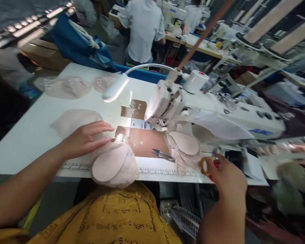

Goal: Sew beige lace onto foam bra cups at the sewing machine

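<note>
Left hand (pixel 87 138): we press it flat, fingers spread, on the pale bra cups (pixel 115 166) at the table (pixel 27 135) edge.
Right hand (pixel 227 179): curled beside a yellow-ringed tool (pixel 205 166) — grip unclear.
Risk: we judge the cups could slide off the edge — they overhang it.

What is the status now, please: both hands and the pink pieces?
Left hand flat on pink padded pieces. Right hand at yellow-handled tool, grip unclear. Thread snips lie between, by sewing machine.

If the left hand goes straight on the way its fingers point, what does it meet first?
Probably the brown plate under the sewing machine; the left hand points right along the pink fabric toward it.
</note>
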Action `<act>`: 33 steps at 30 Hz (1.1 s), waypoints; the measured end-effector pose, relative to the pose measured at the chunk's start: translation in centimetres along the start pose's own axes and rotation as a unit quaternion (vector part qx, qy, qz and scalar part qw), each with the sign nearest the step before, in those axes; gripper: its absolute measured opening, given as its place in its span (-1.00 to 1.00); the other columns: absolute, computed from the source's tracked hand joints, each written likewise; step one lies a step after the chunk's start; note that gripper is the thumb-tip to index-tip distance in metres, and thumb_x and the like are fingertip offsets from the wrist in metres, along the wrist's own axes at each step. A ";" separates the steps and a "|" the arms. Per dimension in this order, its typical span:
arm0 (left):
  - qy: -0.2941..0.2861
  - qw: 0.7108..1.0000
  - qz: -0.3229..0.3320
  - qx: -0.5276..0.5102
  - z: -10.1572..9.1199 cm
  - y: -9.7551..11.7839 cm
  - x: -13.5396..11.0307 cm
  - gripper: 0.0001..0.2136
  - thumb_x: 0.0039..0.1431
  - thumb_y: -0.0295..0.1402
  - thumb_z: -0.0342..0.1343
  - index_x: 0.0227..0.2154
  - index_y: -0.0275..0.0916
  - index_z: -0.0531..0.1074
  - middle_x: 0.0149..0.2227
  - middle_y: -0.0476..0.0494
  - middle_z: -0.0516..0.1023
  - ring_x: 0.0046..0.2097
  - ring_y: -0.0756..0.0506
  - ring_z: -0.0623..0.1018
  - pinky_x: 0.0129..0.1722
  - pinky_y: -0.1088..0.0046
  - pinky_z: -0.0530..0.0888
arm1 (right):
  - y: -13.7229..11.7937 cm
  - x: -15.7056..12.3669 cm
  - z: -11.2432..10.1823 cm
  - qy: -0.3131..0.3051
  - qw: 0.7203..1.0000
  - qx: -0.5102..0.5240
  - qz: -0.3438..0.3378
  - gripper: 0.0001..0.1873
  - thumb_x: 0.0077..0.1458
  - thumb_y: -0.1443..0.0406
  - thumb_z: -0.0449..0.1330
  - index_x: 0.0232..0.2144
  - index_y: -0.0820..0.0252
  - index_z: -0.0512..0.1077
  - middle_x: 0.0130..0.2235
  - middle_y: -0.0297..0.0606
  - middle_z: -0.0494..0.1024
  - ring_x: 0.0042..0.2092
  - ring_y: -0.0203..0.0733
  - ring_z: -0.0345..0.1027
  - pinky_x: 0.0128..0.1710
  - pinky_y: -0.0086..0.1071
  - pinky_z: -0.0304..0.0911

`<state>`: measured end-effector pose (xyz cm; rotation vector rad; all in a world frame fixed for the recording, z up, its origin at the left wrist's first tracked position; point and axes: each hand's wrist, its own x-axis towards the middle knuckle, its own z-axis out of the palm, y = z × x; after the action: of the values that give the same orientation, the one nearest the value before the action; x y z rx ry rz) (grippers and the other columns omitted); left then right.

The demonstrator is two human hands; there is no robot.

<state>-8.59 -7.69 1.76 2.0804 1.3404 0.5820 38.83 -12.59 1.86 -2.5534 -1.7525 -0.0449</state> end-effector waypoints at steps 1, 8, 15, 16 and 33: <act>0.026 0.999 -0.013 0.028 -0.9 -0.7 0.0 -0.58 0.24 -0.01 -0.01 0.00 -0.13 0.47 0.11 -0.16 0.45 0.15 -0.24 0.40 0.01 0.34 0.47 | -1.4 -0.6 -0.1 0.001 0.996 0.075 -0.056 -0.48 0.14 0.02 0.09 -0.01 0.23 0.49 -0.32 -0.08 0.61 -0.33 0.04 0.48 -0.42 -0.24 0.28; 0.034 0.970 -0.159 0.182 -3.6 -8.4 1.9 -0.37 0.04 0.04 0.00 0.03 -0.37 0.36 0.27 -0.43 0.19 0.32 -0.41 0.13 0.27 0.04 0.17 | -18.3 -5.2 1.9 -0.215 0.857 0.340 -0.321 -0.33 0.09 0.13 0.26 0.22 0.15 0.27 -0.06 -0.12 0.55 -0.45 -0.25 0.38 -0.33 -0.29 0.40; -0.009 0.981 -0.119 0.154 -4.8 -7.9 -1.4 -0.77 0.12 -0.15 -0.04 -0.33 -0.22 0.32 -0.16 -0.24 0.51 -0.13 -0.24 0.48 -0.15 0.28 0.37 | -25.1 -4.9 1.6 -0.230 0.823 0.324 -0.406 -0.90 0.06 0.36 0.18 -0.37 0.13 0.51 -0.43 -0.34 0.55 -0.41 -0.21 0.39 -0.44 -0.41 0.28; -0.022 0.978 -0.139 0.152 -5.2 -7.6 -2.3 -0.76 0.15 -0.14 -0.05 -0.33 -0.22 0.32 -0.27 -0.20 0.52 -0.24 -0.21 0.48 -0.26 0.33 0.35 | -25.3 -4.6 1.0 -0.242 0.816 0.339 -0.400 -0.90 0.08 0.32 0.18 -0.45 0.14 0.47 -0.50 -0.37 0.49 -0.48 -0.25 0.34 -0.52 -0.43 0.22; 0.335 0.901 0.020 0.276 -18.4 -10.1 4.1 -0.84 0.18 -0.30 -0.03 -0.29 -0.24 0.39 -0.05 -0.24 0.51 0.00 -0.24 0.43 0.04 0.18 0.31 | -43.6 6.0 -0.3 0.119 0.698 0.545 -0.449 -0.87 0.23 0.27 -0.01 -0.20 0.13 0.30 0.19 0.00 0.35 0.23 -0.06 0.22 0.18 -0.10 0.16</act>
<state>-25.37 3.70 8.47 2.4648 2.0405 1.1137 0.33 8.58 3.36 -0.7361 -1.8413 0.4542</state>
